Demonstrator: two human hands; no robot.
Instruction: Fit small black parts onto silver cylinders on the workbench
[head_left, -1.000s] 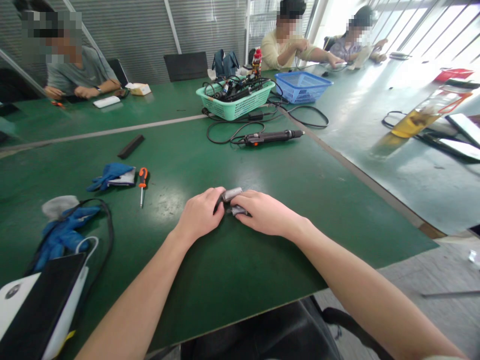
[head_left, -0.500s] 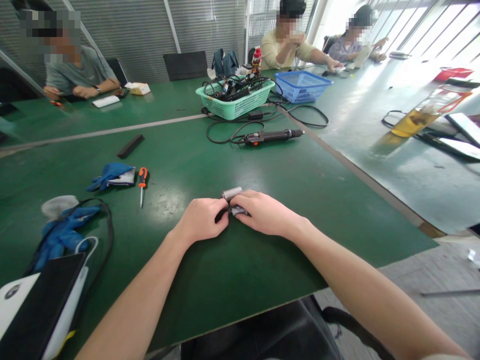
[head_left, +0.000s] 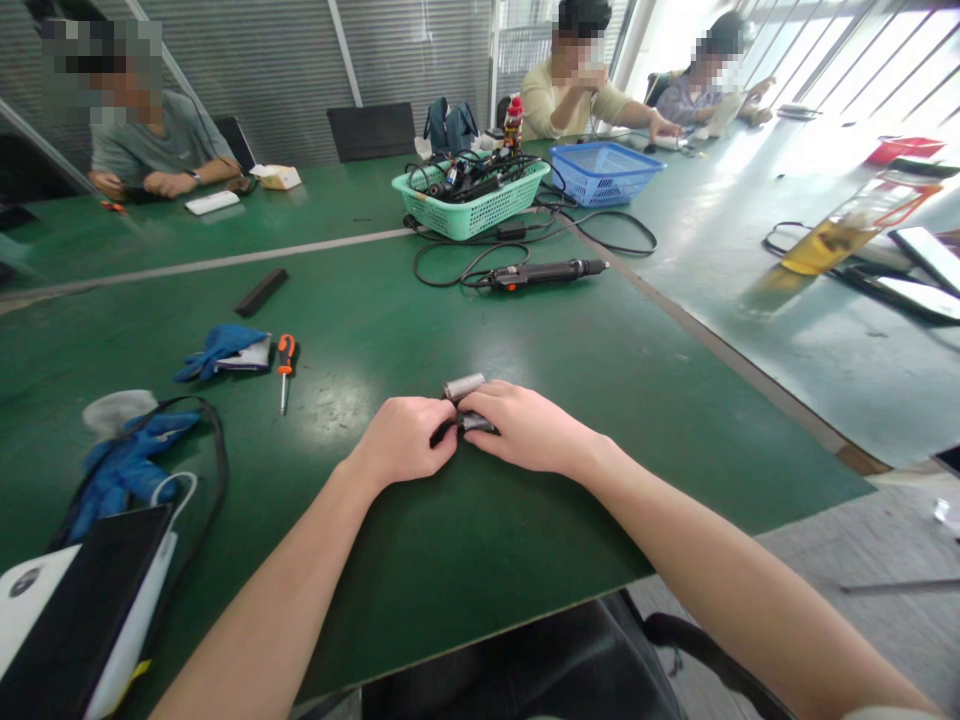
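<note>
On the green table (head_left: 540, 540), toward its near edge, a left hand (head_left: 409, 438) and a right hand (head_left: 521, 425) meet. Just beyond their fingertips lies a silver cylinder (head_left: 466, 385), probably stiff, smooth metal, somewhat heavy for its size, best taken around its middle; its long axis runs left to right, right end angled slightly away. Clasped under the right hand's fingers, a dark grey piece (head_left: 474, 424) also points crosswise. Left fingers curl at its left end; whether they grip anything, I cannot tell.
</note>
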